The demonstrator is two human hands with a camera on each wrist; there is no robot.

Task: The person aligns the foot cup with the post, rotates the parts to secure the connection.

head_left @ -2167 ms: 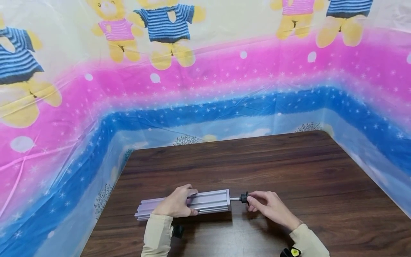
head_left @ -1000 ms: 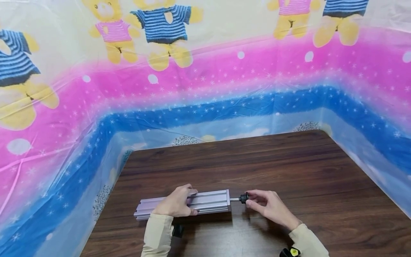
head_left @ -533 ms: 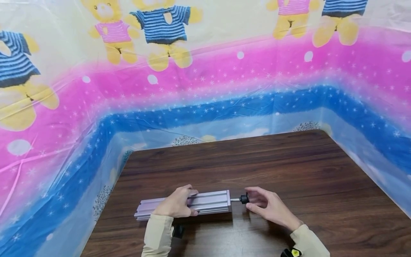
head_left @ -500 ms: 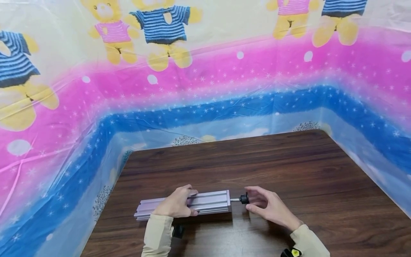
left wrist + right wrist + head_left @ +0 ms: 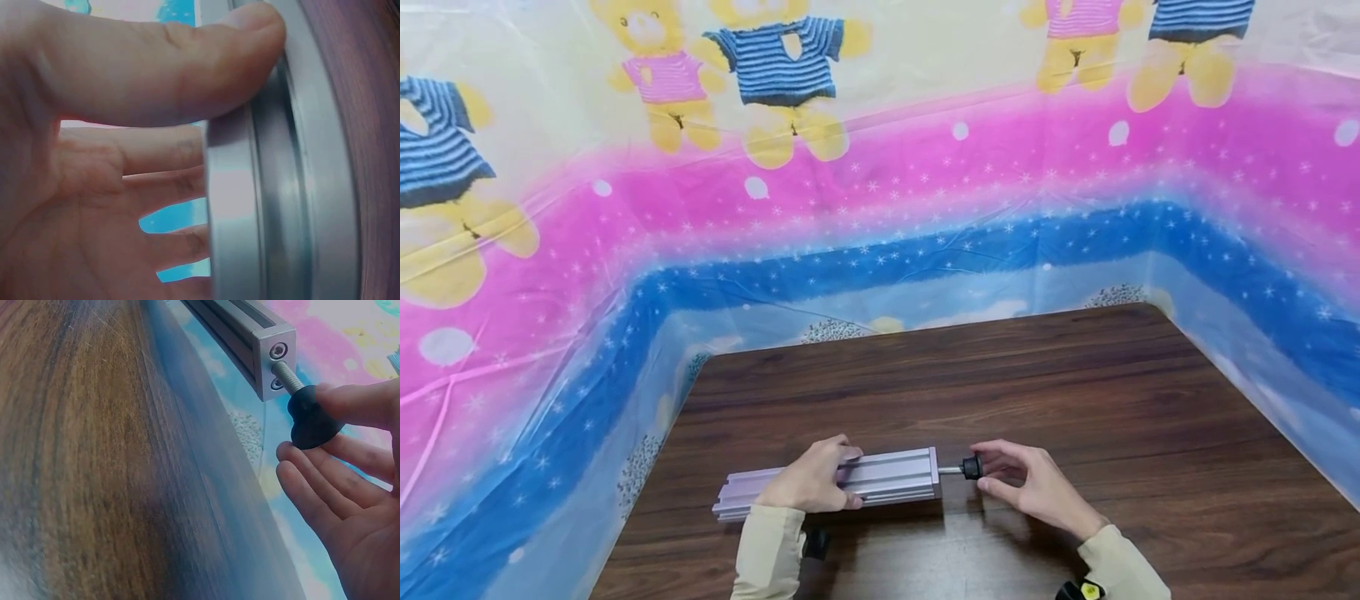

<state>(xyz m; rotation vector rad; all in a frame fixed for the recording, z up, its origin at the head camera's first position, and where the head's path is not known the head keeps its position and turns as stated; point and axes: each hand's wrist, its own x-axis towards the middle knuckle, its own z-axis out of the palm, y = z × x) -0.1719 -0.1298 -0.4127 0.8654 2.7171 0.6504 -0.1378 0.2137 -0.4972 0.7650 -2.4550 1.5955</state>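
Note:
A silvery aluminium profile (image 5: 891,475) with grooves along its sides lies lengthwise across the near part of the table. My left hand (image 5: 811,479) grips it from above, thumb (image 5: 187,69) pressed along the grooved near side, fingers on the far side. At its right end is a flat end plate (image 5: 275,369) with bolt heads. A threaded stud (image 5: 287,376) comes out of that plate and carries a black levelling foot (image 5: 312,419). My right hand (image 5: 1033,483) pinches the foot by its rim between thumb and fingers; the remaining fingers are spread beneath it.
The dark wood-grain table (image 5: 1075,392) carries the profile. A patterned cloth (image 5: 880,208) with printed bears hangs behind the table and along both sides. Each wrist wears a black strapped device, partly visible below the sleeves.
The right hand's fingers have shifted around the levelling foot, spreading wider and then drawing in slightly. The left hand and the profile have stayed in place; the head view has shifted a little.

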